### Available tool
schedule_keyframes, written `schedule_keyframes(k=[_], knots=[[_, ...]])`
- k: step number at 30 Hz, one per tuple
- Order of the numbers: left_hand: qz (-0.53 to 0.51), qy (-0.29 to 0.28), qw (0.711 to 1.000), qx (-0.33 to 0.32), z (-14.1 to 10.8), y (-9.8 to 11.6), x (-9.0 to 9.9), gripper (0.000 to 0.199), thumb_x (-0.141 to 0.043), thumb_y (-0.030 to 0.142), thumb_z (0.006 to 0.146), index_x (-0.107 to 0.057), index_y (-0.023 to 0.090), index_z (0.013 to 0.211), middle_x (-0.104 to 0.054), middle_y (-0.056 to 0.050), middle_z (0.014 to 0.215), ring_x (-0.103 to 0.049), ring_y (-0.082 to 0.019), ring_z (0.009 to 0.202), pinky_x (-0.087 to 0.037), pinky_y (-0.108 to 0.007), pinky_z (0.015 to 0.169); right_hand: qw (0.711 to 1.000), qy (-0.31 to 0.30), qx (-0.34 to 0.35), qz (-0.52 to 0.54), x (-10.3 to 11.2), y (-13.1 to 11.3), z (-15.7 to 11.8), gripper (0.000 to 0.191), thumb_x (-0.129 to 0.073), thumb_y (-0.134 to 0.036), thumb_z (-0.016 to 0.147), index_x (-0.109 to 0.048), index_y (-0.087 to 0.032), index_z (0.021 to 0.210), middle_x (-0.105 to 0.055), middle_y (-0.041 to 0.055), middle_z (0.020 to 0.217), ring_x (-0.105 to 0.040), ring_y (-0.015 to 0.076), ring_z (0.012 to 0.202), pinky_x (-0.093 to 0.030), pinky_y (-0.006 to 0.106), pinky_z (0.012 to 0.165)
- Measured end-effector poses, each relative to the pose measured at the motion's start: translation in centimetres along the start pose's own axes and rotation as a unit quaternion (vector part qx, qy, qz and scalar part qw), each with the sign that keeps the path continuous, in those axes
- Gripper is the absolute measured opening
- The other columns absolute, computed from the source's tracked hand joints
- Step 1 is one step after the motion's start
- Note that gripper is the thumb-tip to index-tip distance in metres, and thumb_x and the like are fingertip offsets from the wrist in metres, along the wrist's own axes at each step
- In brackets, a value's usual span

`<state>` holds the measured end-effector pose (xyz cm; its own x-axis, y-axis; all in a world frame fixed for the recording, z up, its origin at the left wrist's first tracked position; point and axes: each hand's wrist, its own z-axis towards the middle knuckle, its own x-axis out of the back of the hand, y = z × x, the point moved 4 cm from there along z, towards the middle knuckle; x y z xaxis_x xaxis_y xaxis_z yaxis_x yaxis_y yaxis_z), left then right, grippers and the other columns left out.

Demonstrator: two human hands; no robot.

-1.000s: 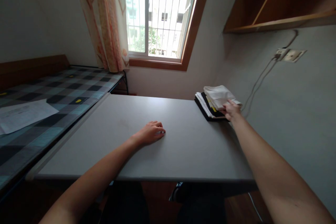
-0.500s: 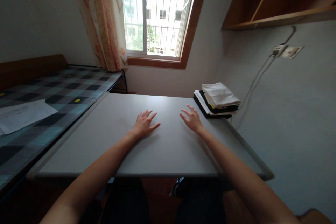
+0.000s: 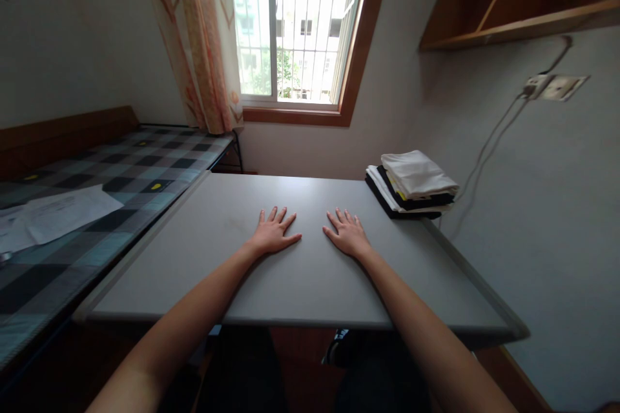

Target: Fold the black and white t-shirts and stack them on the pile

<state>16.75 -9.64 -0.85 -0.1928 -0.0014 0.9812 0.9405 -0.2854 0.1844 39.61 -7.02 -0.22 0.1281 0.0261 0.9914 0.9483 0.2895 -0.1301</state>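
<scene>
Palm down on the light grey table [image 3: 300, 284], my left hand [image 3: 274, 232] lies with its fingers spread and holds nothing. My right hand [image 3: 346, 232] rests flat on the same tabletop, also with fingers apart and nothing in it. A gap of bare tabletop separates the two thumbs. Beyond my right hand, at the table's far right corner, sits a stack of folded clothes [image 3: 411, 184]. White and black layers show in it, with a bit of yellow and a white piece on top.
Left of the table is a bed with a checked mattress [image 3: 145, 168] and papers [image 3: 68, 213] on it. A curtain [image 3: 208, 45] hangs beside the barred window [image 3: 305, 32]. A wooden shelf [image 3: 513, 26] and a wall socket [image 3: 557, 87] with a cord are at right.
My right hand has come down flat onto the table and its fingers have spread. My left hand has flattened on the tabletop. The view has shifted slightly left.
</scene>
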Motion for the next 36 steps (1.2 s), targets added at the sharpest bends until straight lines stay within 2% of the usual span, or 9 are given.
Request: schedule_keyframes(k=[17, 23, 25, 27, 29, 31, 34, 36], knots=[[0.01, -0.019, 1.0, 0.007, 0.0, 0.2, 0.2, 0.082, -0.032, 0.077, 0.085, -0.029, 0.031, 0.152, -0.019, -0.01, 0.16, -0.011, -0.036, 0.148, -0.003, -0.067, 0.113, 1.0, 0.008, -0.001, 0.008, 0.0, 0.0, -0.2, 0.065, -0.033, -0.058, 0.095, -0.035, -0.025, 0.151, -0.024, 0.0098, 0.16, -0.017, 0.0312, 0.147, -0.013, 0.05, 0.117], [0.015, -0.02, 1.0, 0.011, 0.0, 0.2, 0.2, 0.082, -0.031, 0.077, 0.085, -0.028, 0.031, 0.152, -0.019, -0.01, 0.161, -0.011, -0.036, 0.148, -0.003, -0.065, 0.113, 0.999, 0.031, 0.004, 0.04, -0.3, 0.1, 0.2, 0.064, -0.041, -0.056, 0.093, -0.041, -0.023, 0.148, -0.028, 0.0107, 0.158, -0.019, 0.0329, 0.146, -0.013, 0.053, 0.117], [0.018, -0.018, 1.0, 0.009, 0.0, 0.1, 0.3, 0.081, -0.031, 0.077, 0.085, -0.028, 0.031, 0.152, -0.019, -0.01, 0.161, -0.012, -0.035, 0.148, -0.004, -0.065, 0.114, 0.994, 0.058, 0.016, 0.09, -0.2, 0.4, 0.2, 0.062, -0.047, -0.054, 0.091, -0.048, -0.021, 0.144, -0.036, 0.0119, 0.155, -0.025, 0.0329, 0.145, -0.015, 0.055, 0.116], [0.022, -0.016, 1.0, 0.005, -0.1, 0.1, 0.3, 0.08, -0.031, 0.076, 0.086, -0.029, 0.031, 0.152, -0.019, -0.009, 0.161, -0.012, -0.035, 0.148, -0.005, -0.064, 0.114, 0.976, 0.095, 0.043, 0.19, 0.5, 1.1, -0.4, 0.055, -0.05, -0.049, 0.09, -0.055, -0.02, 0.136, -0.05, 0.0129, 0.145, -0.041, 0.03, 0.137, -0.027, 0.052, 0.114], [0.024, -0.016, 1.0, 0.002, -0.1, 0.1, 0.3, 0.079, -0.03, 0.074, 0.087, -0.029, 0.03, 0.152, -0.019, -0.009, 0.16, -0.012, -0.035, 0.148, -0.006, -0.064, 0.114, 0.938, 0.151, 0.069, 0.305, 1.9, 2.8, -2.2, 0.046, -0.048, -0.047, 0.091, -0.061, -0.02, 0.126, -0.063, 0.0124, 0.13, -0.059, 0.0255, 0.119, -0.045, 0.045, 0.102], [0.027, -0.016, 0.999, 0.004, 0.0, 0.0, 0.2, 0.078, -0.03, 0.073, 0.088, -0.029, 0.03, 0.152, -0.02, -0.009, 0.16, -0.013, -0.036, 0.147, -0.006, -0.064, 0.114, 0.894, 0.239, 0.075, 0.37, 4.1, 6.0, -5.6, 0.04, -0.048, -0.047, 0.092, -0.065, -0.02, 0.115, -0.07, 0.0107, 0.114, -0.067, 0.0219, 0.099, -0.054, 0.038, 0.085], [0.035, -0.02, 0.999, 0.008, 0.1, 0.0, 0.1, 0.077, -0.03, 0.072, 0.088, -0.028, 0.029, 0.152, -0.019, -0.009, 0.16, -0.014, -0.036, 0.147, -0.007, -0.066, 0.113, 0.856, 0.399, 0.02, 0.328, 7.8, 13.4, -13.0, 0.031, -0.053, -0.043, 0.091, -0.067, -0.02, 0.105, -0.071, 0.0056, 0.093, -0.067, 0.0174, 0.081, -0.053, 0.035, 0.08], [0.041, -0.023, 0.999, 0.008, 0.1, -0.1, 0.0, 0.076, -0.031, 0.071, 0.089, -0.028, 0.029, 0.152, -0.018, -0.009, 0.161, -0.014, -0.037, 0.147, -0.008, -0.066, 0.112, 0.807, 0.501, -0.069, 0.304, 9.4, 19.5, -18.7, 0.03, -0.052, -0.042, 0.09, -0.067, -0.019, 0.102, -0.068, 0.004, 0.085, -0.064, 0.0156, 0.073, -0.052, 0.033, 0.073]])
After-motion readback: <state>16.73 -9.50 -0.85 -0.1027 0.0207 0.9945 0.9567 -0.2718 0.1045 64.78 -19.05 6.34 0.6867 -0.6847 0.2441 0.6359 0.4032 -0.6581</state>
